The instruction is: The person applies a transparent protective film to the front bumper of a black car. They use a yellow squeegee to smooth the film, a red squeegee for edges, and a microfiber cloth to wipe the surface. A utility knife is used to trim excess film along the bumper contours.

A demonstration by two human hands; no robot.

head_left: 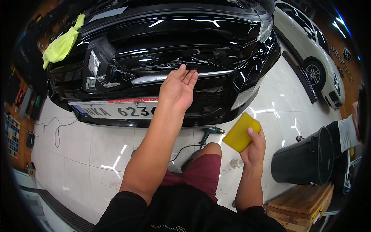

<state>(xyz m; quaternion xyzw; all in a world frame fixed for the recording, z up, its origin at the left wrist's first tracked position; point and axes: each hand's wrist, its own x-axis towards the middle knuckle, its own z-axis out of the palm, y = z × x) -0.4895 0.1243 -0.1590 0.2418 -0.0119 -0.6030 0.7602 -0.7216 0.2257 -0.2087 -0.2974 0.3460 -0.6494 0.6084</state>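
Observation:
My left hand (178, 87) reaches palm up to a silver trim strip (210, 74) on a black car (216, 29). Its loosely bent fingers are apart, at the lower edge of crinkled glossy film (201, 60); whether they touch it is unclear. My right hand (255, 145) grips a flat yellow squeegee (239, 133) low at the right. Below the trim is the licence plate (112, 111), partly behind my left forearm. Crumpled film also hangs around the emblem area (94, 63) at the left of the trim.
A yellow-green cloth (62, 44) lies on the car. A heat gun (210, 133) with cord and a small jar (236, 162) are on the tiled floor. At right stand a black bin (299, 156), a wooden box (297, 205), a long dark panel (299, 77) and a white car (320, 62).

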